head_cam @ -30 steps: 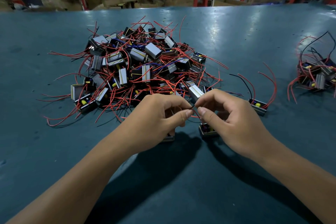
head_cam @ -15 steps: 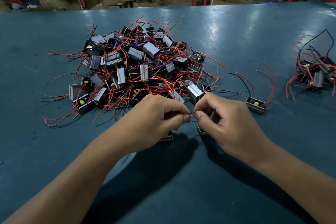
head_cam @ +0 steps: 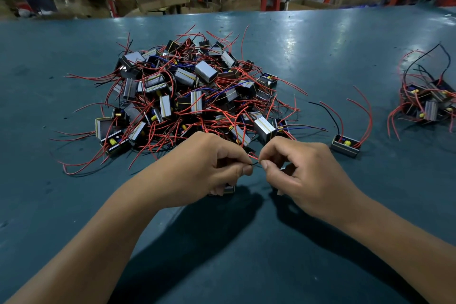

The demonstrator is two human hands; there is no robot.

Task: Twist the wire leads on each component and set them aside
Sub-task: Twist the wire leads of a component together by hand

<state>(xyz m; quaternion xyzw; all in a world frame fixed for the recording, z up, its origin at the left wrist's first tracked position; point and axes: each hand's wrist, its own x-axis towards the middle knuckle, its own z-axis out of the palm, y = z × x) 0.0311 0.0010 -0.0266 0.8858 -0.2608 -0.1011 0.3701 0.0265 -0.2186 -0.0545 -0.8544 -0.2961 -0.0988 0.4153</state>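
From my feed, the big pile of components [head_cam: 192,96] sits at eleven o'clock on the table [head_cam: 74,205]. My left hand [head_cam: 207,168] and right hand [head_cam: 303,175] pinch thin wire leads [head_cam: 254,161] between thumb and forefinger tips, dead centre. A lone component [head_cam: 345,145] lies at two o'clock, a small cluster [head_cam: 429,103] beyond.

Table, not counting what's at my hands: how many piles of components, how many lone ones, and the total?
Piles: 2, big pile and small pile
Lone component: 1
Total: 3
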